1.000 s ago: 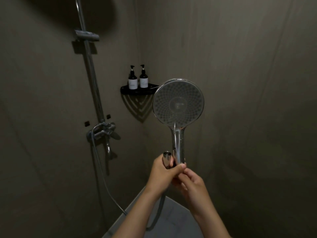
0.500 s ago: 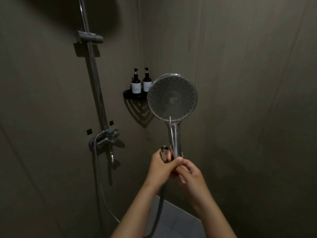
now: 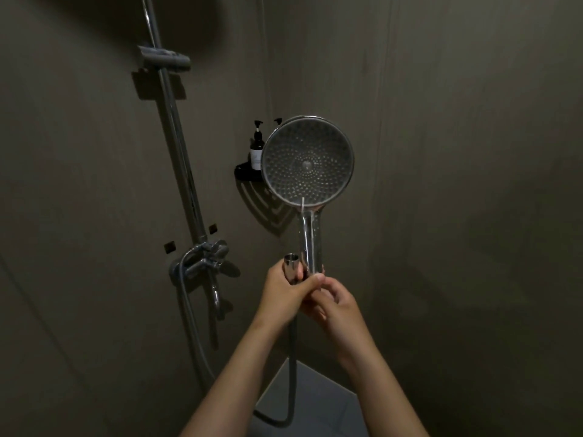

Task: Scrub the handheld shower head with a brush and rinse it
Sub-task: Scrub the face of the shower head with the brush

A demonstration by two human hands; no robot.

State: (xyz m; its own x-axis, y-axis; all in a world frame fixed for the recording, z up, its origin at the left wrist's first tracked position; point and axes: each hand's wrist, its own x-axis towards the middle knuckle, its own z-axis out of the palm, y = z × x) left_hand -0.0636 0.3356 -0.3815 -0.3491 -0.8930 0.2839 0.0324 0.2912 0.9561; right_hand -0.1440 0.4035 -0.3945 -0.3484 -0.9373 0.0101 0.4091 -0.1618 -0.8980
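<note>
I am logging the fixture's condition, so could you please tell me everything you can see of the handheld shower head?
The round chrome handheld shower head is held upright, its grey face of ringed nozzle dots turned to the camera, a small hub at its centre. Its shiny straight handle points down; pale streaks run down its neck. The right hand grips the handle's base, and the left hand, holding a silvery hose fitting beside it, lays its thumb across.
</note>
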